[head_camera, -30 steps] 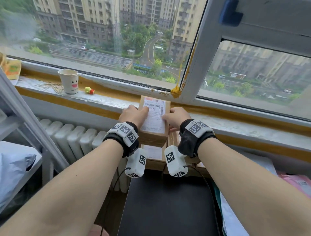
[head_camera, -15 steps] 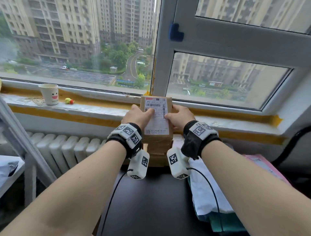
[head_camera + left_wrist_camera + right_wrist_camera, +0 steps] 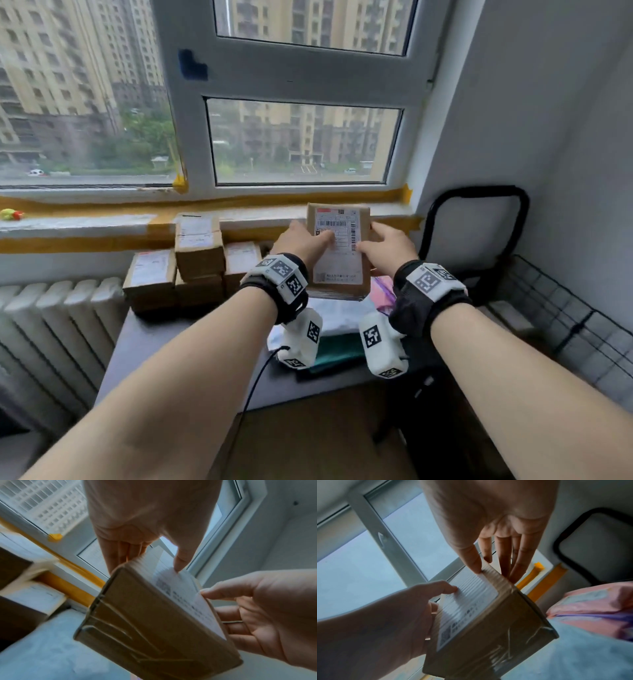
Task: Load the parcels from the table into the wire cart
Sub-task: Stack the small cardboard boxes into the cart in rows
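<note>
Parcel (image 3: 339,253) rides in the air above the table's (image 3: 191,346) right end, clamped between left hand (image 3: 301,241) and right hand (image 3: 387,246), thumbs on its label, probably for steadiness toward the wire cart (image 3: 561,318) at right. More boxes (image 3: 198,253) wait far left.

The box (image 3: 339,253) held up is made of brown cardboard, matt and a bit rough. A smooth white paper label (image 3: 337,246) is stuck on its front. Shiny clear tape (image 3: 130,639) is seen across its end. The boxes on the table (image 3: 195,260) are made of the same brown cardboard. The cart (image 3: 561,318) is made of thin black metal wire. A pink bag (image 3: 597,601) looks like soft, smooth plastic. The table top (image 3: 150,346) looks dark, flat and matt.
</note>
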`<action>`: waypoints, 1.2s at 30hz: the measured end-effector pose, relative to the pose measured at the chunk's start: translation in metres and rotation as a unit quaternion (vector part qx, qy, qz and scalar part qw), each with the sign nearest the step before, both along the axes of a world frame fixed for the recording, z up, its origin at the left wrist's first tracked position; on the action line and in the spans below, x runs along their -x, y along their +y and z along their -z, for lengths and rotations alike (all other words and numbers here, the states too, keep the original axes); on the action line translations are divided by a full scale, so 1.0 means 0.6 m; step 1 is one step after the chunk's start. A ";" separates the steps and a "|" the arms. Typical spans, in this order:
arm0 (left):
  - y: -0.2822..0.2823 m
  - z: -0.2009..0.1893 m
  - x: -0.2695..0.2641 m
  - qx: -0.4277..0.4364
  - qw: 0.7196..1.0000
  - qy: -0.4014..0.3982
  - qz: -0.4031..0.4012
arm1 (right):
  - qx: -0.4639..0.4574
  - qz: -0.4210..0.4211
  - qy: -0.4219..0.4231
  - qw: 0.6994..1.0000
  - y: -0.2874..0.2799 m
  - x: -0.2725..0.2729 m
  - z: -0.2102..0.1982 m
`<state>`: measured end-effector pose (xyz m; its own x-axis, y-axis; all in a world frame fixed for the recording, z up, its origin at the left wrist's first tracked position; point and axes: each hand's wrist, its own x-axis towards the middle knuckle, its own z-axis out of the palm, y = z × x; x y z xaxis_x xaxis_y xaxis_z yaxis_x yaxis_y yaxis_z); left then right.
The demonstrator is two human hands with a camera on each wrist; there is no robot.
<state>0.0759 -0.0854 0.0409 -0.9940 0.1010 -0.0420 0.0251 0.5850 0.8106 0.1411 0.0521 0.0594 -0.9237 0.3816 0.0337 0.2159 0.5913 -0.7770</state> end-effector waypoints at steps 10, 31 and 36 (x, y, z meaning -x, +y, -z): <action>0.280 0.023 -0.136 -0.008 0.995 -0.019 0.096 | 0.032 0.100 0.009 0.994 0.253 -0.182 0.025; 0.838 0.119 -0.042 -0.009 0.965 -0.130 0.227 | -0.043 0.180 -0.109 0.977 0.769 -0.131 0.100; 0.916 0.154 -0.012 -0.003 0.962 -0.165 0.220 | -0.023 0.157 -0.142 0.977 0.855 -0.095 0.135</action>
